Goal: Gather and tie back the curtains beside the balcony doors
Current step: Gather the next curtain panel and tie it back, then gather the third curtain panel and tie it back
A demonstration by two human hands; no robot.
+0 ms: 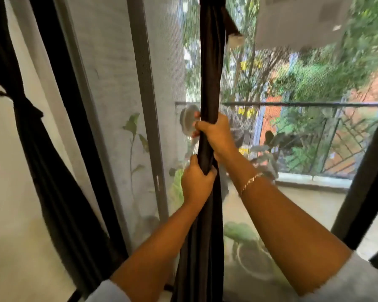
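Already gathered: dark, soft fabric curtain [211, 62] hung roped before grey mesh balcony door [109, 66].
Hands: left hand [196, 182] and right hand [217, 134] clenched round it, right uppermost.
Handling: light, limp, probably slippery; grip mid-height.

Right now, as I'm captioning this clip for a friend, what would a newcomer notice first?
Dead centre, a gathered black curtain is gripped by both hands, the right hand above the left hand. At far left hangs a second curtain, already tied at its middle. Beyond, a railing fronts blurred greenery.
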